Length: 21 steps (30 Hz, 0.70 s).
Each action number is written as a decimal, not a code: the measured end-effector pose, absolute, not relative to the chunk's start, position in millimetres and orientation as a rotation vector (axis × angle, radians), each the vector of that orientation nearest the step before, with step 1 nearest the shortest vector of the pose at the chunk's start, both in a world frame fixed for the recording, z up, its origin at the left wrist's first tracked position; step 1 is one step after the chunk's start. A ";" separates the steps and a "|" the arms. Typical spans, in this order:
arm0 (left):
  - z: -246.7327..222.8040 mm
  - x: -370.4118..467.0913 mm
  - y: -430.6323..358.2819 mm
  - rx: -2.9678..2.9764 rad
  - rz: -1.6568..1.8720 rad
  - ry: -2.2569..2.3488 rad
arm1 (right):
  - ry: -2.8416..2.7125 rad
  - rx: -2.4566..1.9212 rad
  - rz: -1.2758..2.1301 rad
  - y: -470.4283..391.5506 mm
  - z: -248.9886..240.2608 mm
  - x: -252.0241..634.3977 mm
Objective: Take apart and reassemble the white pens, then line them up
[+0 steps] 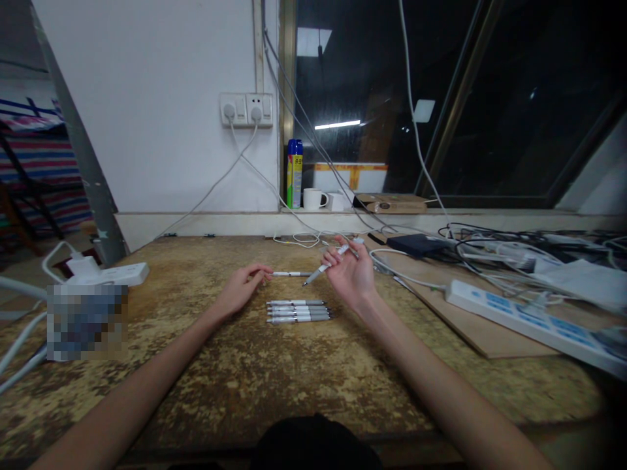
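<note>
My right hand (351, 274) is raised a little over the table, palm turned partly up, with its fingers closed around a white and grey pen (318, 269). That pen slants, its grey tip end pointing down to the left. My left hand (241, 287) rests at the wooden table, thumb and fingertips together at the left end of another white and grey pen (291, 274) that lies level. Nearer to me, several similar pens (298, 311) lie side by side in a row, tips to the right.
A white power strip (529, 323) and a brown board (470, 326) lie at the right, beside tangled cables (514, 245). At the left are a white plug block (117, 274) and a blurred-out object (87, 323). A spray can (294, 176) and white mug (313, 198) stand on the sill.
</note>
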State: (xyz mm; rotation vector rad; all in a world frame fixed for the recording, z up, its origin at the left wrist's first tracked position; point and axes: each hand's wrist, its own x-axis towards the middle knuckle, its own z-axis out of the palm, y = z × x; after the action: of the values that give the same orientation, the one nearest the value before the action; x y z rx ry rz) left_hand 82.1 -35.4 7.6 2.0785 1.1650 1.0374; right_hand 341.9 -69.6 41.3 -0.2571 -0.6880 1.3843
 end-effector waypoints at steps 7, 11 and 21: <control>3.7 80.8 -30.7 2.099 1.000 1.156 | -0.643 -0.215 1.432 -72.1 43.5 341.4; 2.8 80.6 -29.9 2.108 0.997 1.156 | -0.636 -0.207 1.438 -72.8 43.9 341.6; 5.5 81.3 -33.0 2.124 0.983 1.164 | -0.663 -0.220 1.426 -69.7 41.9 342.3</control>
State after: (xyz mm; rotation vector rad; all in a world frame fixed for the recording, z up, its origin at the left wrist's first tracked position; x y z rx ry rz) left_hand 81.3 -33.0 5.5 2.1241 1.1641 0.9826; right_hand 342.3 -69.7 41.9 -0.2197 -0.6626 1.4256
